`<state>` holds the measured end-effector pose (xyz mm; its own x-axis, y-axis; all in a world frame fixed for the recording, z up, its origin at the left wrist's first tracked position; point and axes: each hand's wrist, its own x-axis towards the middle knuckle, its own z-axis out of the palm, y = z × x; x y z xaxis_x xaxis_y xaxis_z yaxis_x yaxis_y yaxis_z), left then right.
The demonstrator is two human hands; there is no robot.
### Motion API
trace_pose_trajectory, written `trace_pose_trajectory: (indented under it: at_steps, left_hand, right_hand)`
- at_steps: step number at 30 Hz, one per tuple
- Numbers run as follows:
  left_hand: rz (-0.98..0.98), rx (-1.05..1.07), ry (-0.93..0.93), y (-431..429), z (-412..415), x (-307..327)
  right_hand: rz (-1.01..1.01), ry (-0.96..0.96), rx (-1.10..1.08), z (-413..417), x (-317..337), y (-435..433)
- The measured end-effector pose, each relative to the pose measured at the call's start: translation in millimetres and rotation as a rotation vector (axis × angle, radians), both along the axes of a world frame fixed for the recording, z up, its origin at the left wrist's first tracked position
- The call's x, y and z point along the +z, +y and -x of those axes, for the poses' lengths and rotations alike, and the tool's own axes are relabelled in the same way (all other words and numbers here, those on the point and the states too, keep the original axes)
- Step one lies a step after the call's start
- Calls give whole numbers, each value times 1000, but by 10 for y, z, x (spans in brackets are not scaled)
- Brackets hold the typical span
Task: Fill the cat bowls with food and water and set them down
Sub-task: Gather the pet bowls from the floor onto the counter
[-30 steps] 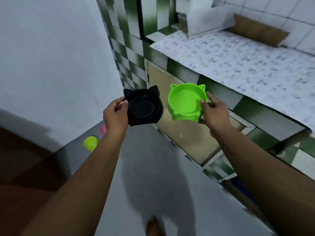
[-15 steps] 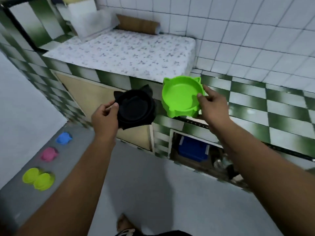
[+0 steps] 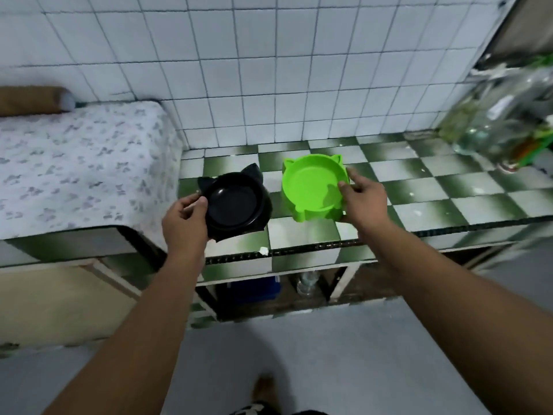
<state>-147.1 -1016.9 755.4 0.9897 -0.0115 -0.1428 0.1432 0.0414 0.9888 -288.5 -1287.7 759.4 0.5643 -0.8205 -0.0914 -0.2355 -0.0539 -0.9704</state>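
I see my left hand gripping the black bowl by its rim, over the left end of the counter. My right hand pinches the green bowl over the counter's middle.

Black bowl: glossy plastic. Green bowl: smooth matt plastic. Counter: glazed green-and-white tile. Wall: glossy white tile. Cover: patterned cloth.

white tiled wall, green checkered counter
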Motion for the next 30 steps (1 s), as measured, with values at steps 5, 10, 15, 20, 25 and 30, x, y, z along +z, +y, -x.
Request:
trace_pose_trajectory:
  at_steps: [5,10,15,20,25,30]
  left_hand:
    - [-33,-159,102,-837,-344,-144]
    - [-81,-221,113,-1639,-577,-275]
    - [-155,-224,86,-2519,-740,-526]
    - [-252,-195,132,-3342,-891,-818]
    - [-409,-153,101,-3921,-1077,-953]
    - [-471,-111,63,-4321,-1293,-1137]
  right_hand:
    - [-35,-23,-185,16,-41,-674]
    - [40,82,-294,12,-187,-1422]
    - [43,132,-326,-129,-538,-2413]
    - [18,187,-255,-407,-918,-3420]
    - [-3,248,-152,-754,-959,-3968]
    - [-33,296,-51,-1133,-1310,-4368]
